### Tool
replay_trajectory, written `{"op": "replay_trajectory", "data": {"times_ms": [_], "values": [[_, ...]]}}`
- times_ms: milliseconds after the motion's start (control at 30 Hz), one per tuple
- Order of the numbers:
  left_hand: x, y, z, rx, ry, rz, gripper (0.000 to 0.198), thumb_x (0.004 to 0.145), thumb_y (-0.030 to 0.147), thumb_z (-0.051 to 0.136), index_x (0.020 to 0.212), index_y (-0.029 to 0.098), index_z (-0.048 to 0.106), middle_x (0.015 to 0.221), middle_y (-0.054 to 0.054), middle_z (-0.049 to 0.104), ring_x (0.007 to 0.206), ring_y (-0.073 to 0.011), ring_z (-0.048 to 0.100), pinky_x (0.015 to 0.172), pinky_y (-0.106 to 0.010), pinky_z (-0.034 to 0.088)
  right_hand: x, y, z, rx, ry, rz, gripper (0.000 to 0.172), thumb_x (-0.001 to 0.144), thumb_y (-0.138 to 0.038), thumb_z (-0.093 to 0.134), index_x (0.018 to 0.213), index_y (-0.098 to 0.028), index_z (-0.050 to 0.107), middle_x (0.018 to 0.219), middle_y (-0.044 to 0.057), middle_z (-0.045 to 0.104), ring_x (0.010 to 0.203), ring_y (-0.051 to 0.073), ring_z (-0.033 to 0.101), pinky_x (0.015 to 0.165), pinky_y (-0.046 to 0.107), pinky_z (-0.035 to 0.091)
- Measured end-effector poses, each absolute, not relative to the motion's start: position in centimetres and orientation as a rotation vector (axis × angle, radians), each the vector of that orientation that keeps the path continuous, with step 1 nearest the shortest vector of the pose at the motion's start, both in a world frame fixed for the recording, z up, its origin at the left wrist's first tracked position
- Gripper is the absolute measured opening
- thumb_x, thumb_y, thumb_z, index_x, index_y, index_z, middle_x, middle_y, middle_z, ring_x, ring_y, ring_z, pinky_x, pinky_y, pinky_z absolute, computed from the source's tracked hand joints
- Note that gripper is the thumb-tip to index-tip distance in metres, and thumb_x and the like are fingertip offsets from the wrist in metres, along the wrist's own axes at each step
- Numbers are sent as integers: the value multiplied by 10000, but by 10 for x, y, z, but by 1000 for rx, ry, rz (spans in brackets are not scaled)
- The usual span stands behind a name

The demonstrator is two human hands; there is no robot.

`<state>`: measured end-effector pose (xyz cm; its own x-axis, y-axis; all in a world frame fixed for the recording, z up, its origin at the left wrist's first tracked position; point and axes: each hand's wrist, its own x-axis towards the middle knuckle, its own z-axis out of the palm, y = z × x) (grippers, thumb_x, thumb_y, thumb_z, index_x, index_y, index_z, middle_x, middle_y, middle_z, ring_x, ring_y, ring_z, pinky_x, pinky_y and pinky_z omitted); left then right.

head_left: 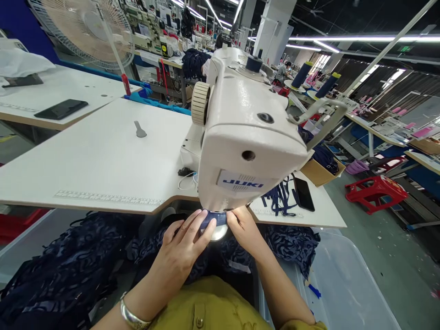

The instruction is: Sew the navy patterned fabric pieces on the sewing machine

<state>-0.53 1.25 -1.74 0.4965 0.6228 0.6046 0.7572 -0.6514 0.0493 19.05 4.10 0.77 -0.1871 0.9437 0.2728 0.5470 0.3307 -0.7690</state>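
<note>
Right in front of me stands a white JUKI sewing machine, its head hiding the needle area. Under it a strip of navy fabric lies over the lit, rounded machine bed. My left hand presses the strip from the left, fingers stretched out and spread on it. At the strip's right end, my right hand pinches the fabric between thumb and curled fingers. Dark patterned garments hang and pile below the table edge, on both sides of my lap.
The white table bears a small grey metal piece. Navy straps and a phone lie right of the machine. Translucent bins flank me. A fan stands at back left, a red stool on the right.
</note>
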Motion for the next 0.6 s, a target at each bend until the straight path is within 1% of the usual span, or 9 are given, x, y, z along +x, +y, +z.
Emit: {"op": "replay_trajectory", "data": {"times_ms": [133, 233, 367, 467, 533, 600], "values": [[-4, 16, -20, -2537, -1124, -880, 438, 907, 36, 377, 1283, 194, 537, 1310, -148, 552, 1277, -257, 467, 1030, -402, 343, 192, 39, 8, -1349, -1761, 680, 178, 909, -149, 427, 1016, -214, 555, 924, 23, 593, 940, 183, 538, 858, 325, 419], [-3, 19, -23, -2567, -1081, -858, 477, 876, 0, 407, 1306, 178, 514, 1297, -145, 546, 1309, -270, 425, 1051, -398, 372, 193, 37, 9, -1389, -1691, 697, 201, 878, -157, 477, 1065, -209, 527, 967, 26, 592, 943, 185, 539, 859, 326, 417], [-1, 20, -25, -2587, -1074, -824, 517, 860, -16, 428, 1339, 171, 478, 1311, -143, 526, 1316, -285, 407, 1062, -412, 384, 191, 37, 10, -1388, -1671, 733, 145, 873, -173, 472, 1010, -203, 510, 934, 18, 573, 894, 173, 544, 814, 306, 426], [-3, 17, -23, -2599, -1075, -848, 531, 856, -18, 426, 1342, 192, 470, 1319, -128, 520, 1305, -275, 413, 1061, -422, 376, 191, 32, 13, -1440, -1631, 808, 114, 916, -213, 421, 1007, -210, 490, 837, -16, 557, 776, 145, 548, 720, 272, 431], [-7, 10, -19, -2637, -1076, -924, 503, 862, 28, 466, 1337, 192, 462, 1318, -128, 512, 1294, -265, 422, 1065, -422, 367, 194, 23, 18, -1524, -1640, 855, 104, 942, -287, 430, 983, -221, 499, 760, -41, 549, 690, 131, 541, 642, 250, 413], [-11, 3, -13, -2747, -1046, -1039, 485, 877, 140, 531, 1349, 164, 420, 1326, -147, 494, 1288, -254, 424, 1063, -397, 374, 197, 10, 26, -1530, -1788, 877, 151, 937, -360, 482, 890, -228, 540, 708, -50, 564, 652, 124, 542, 600, 241, 390]]}}
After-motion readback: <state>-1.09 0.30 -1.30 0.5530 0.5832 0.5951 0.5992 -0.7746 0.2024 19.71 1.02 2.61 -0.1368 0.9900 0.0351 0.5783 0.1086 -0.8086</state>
